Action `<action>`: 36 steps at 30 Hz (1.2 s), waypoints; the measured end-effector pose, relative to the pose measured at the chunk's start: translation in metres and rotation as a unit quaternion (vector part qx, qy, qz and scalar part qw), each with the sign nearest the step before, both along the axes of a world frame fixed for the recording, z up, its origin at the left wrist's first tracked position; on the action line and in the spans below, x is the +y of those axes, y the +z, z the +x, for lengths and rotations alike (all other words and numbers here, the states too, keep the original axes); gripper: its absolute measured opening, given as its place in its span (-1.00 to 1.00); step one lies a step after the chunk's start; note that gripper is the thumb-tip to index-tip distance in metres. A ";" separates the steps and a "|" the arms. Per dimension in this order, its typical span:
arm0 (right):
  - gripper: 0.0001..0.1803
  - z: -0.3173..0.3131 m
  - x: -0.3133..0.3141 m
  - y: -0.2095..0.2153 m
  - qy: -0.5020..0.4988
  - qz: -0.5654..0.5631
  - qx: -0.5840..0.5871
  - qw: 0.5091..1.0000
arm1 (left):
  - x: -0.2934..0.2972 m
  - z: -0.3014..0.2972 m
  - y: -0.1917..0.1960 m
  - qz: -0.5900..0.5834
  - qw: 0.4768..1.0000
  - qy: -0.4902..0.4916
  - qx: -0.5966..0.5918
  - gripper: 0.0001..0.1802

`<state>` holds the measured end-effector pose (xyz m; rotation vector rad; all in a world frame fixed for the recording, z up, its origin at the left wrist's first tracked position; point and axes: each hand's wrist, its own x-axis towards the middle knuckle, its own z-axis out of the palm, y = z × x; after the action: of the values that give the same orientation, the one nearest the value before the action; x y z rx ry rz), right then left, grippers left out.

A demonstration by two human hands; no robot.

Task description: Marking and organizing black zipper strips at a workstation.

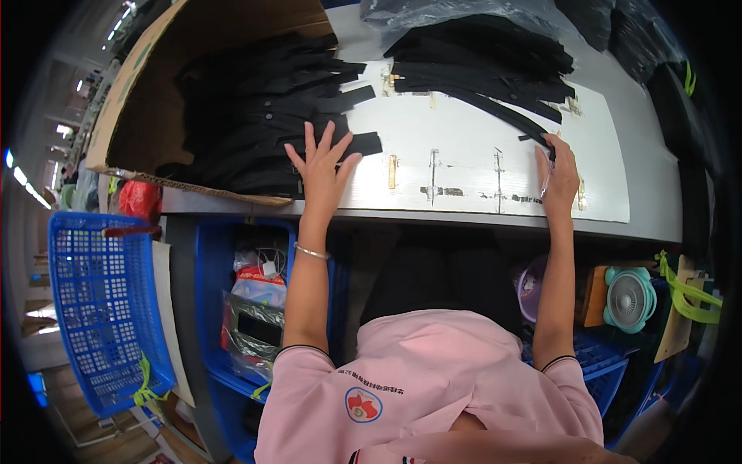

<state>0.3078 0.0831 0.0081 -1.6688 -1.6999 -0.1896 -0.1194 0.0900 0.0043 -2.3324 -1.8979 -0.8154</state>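
My left hand (323, 164) lies with spread fingers on the near right edge of a pile of black fabric pieces (239, 116), some with round buttons. One black strip end sticks out past its fingertips on the white board (464, 166). Over the board's right side, my right hand (561, 174) has its fingers closed at the end of a long black fabric strip (510, 116). That strip slants down from a second stack of black strips (479, 58) at the back. Something thin and shiny shows by the right palm; its kind is unclear.
An open cardboard box (127, 93) surrounds the left pile. Clear plastic (464, 9) lies behind the far stack. Left of the table is a blue basket (100, 301); a blue crate (212, 309) sits below, and a small teal fan (630, 299) stands lower right.
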 end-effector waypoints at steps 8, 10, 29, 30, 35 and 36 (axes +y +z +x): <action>-0.73 -0.005 -0.003 0.007 -0.009 -0.029 0.088 0.996 | -0.005 0.036 0.010 0.095 0.994 -0.043 -0.031 -0.70; -0.74 -0.001 -0.004 0.004 -0.014 -0.001 0.046 0.999 | -0.003 0.064 0.005 0.070 0.991 -0.113 0.001 -0.67; -0.71 0.028 -0.089 -0.010 0.074 -0.057 -0.042 0.995 | -0.062 0.151 0.005 -0.060 0.984 -0.167 -0.025 -0.40; -0.71 0.040 -0.091 -0.012 0.052 -0.051 -0.046 0.996 | -0.064 0.148 0.004 -0.070 0.984 -0.160 -0.025 -0.38; -0.75 0.069 -0.098 -0.016 -0.013 -0.036 -0.022 0.999 | -0.077 0.136 0.001 -0.077 0.991 -0.106 0.018 -0.30; -0.75 0.069 -0.097 -0.017 -0.007 -0.028 -0.012 1.000 | -0.079 0.133 0.001 -0.088 0.992 -0.084 0.020 -0.29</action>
<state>0.3764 -0.0134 -0.0091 -1.7249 -1.7271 -0.1716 0.0138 0.0110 0.0054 -2.6194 -1.8475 -0.6299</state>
